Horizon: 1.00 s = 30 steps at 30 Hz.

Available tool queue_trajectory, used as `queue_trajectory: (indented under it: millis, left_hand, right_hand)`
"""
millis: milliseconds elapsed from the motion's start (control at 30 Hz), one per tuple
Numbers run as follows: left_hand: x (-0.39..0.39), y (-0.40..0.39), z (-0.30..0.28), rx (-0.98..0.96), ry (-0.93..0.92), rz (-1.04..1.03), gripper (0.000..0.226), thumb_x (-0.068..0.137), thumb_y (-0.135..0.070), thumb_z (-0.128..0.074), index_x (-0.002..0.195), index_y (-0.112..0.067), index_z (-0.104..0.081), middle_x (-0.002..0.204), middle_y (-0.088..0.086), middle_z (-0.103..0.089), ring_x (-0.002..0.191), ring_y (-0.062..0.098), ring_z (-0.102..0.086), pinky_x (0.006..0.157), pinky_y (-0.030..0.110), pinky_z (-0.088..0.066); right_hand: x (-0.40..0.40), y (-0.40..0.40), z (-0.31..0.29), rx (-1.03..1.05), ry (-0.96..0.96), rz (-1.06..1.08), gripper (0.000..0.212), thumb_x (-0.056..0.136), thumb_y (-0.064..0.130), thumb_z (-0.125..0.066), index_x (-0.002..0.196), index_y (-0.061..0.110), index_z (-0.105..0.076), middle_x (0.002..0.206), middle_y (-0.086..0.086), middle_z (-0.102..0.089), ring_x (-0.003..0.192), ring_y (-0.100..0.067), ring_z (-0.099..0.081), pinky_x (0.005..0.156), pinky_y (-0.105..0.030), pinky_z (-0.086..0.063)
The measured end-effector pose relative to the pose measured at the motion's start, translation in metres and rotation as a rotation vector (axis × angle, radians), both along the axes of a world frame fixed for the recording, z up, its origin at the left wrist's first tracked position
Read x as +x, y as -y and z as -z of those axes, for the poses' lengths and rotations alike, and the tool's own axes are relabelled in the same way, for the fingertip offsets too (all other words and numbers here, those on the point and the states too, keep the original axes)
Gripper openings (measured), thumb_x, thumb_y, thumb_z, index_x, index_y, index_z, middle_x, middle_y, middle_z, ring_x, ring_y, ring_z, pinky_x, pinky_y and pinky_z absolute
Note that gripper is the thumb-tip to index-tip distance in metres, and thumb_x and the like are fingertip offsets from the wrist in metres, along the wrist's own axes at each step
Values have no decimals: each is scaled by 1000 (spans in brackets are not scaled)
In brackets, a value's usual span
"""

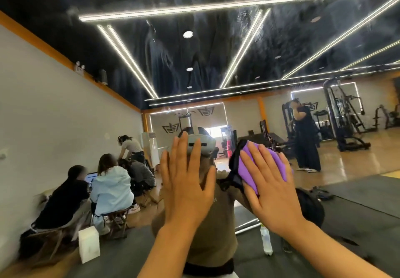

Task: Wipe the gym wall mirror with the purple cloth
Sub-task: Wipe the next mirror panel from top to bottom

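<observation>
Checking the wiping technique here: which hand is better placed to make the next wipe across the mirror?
The right hand: its flat fingers already press the purple cloth against the mirror. The left hand is bare, palm flat on the glass.

The right hand [275, 182] covers most of the purple cloth [249, 165]. The frame's lower edge cuts both forearms. Seated people [108, 182] at left appear blurred.

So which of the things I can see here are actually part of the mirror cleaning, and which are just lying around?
Part of the job:
- purple cloth, pressed flat under the right hand
- wall mirror, streaky near the top
- left hand, flat against the glass

Just lying about (seen in the reflection):
- plastic bottle on the floor
- white block
- laptop
- gym machine
</observation>
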State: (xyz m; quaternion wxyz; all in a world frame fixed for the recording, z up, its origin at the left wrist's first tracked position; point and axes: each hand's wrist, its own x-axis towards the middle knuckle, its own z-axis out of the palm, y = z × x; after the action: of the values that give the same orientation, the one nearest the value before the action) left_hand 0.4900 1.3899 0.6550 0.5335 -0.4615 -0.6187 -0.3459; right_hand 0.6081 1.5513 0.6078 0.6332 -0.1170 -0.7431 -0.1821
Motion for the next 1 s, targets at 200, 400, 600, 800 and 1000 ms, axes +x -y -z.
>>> queue_trajectory:
  millis: [200, 400, 600, 800, 1000]
  left_hand:
    - [-7, 18, 47, -73, 67, -76, 78, 91, -46, -54, 157, -18, -23, 166, 3, 0, 153, 23, -1, 122, 46, -2]
    - [-6, 21, 59, -71, 111, -75, 77, 92, -46, -53, 157, -18, -22, 166, 3, 0, 153, 22, 2, 122, 44, 2]
    - [-5, 13, 62, -31, 131, -44, 76, 92, -49, -43, 157, -18, -19, 166, 4, 0, 153, 23, 3, 123, 43, 6]
    - [0, 9, 66, 33, 142, -25, 73, 94, -42, -48, 157, -18, -21, 166, 5, -4, 153, 23, 1, 123, 44, 3]
    - [0, 8, 83, 36, 154, -14, 73, 94, -36, -54, 157, -16, -22, 166, 7, -5, 153, 24, 0, 124, 45, 0]
  right_hand:
    - [-4, 8, 0, -98, -32, -30, 61, 101, 37, -34, 157, 16, -28, 166, -5, -21, 154, -23, -15, 124, -49, -4]
    - [-17, 11, -78, -82, -134, -51, 60, 103, 39, -27, 157, 12, -30, 165, -10, -24, 153, -28, -16, 124, -51, -3]
    - [-25, 21, -78, -160, -237, -72, 63, 104, 45, -30, 157, 12, -28, 165, -9, -23, 154, -25, -15, 124, -47, 1]
    - [-22, 30, 50, -142, -142, -12, 62, 103, 45, -37, 155, 12, -33, 164, -10, -25, 153, -27, -18, 125, -52, -4]
    - [-21, 25, 94, -121, -121, 13, 61, 104, 45, -38, 156, 16, -27, 163, -10, -27, 153, -28, -20, 123, -56, -10]
